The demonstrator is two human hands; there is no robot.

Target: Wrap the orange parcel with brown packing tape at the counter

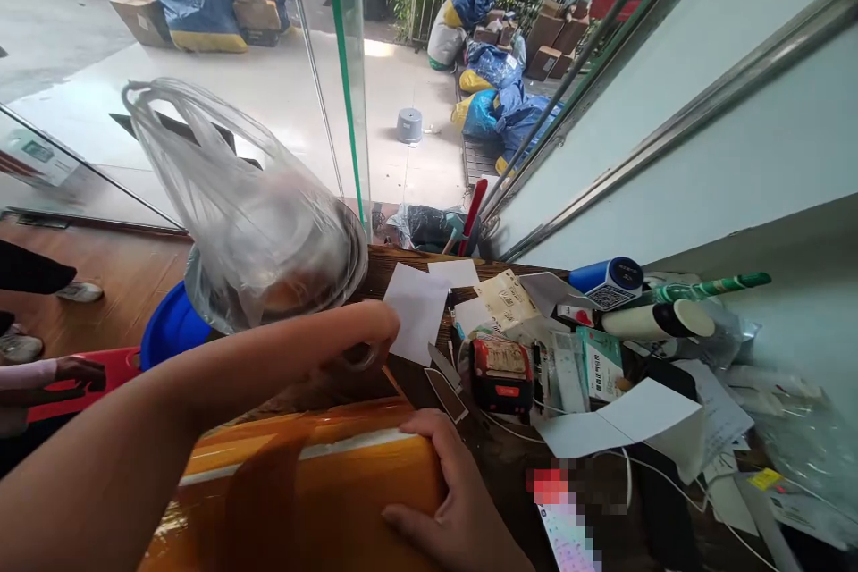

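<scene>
A package (362,492) covered in glossy orange-brown packing tape lies in front of me, with a pale strip running along its upper side. My right hand (462,500) grips its right end, thumb on the near face and fingers over the top edge. Above the far side of the package, my left hand (375,326) is curled, its fingers mostly hidden behind the wrist and blurred. It holds what looks like a roll of packing tape (362,356), partly in shadow. Tape seems to stretch from there down to the package.
A clear plastic bag (248,206) sits on a round container beyond my left forearm. Right of the package are a red-black device (502,375), papers (623,424), cables and a phone (567,527). Another person's hand (80,373) shows at left.
</scene>
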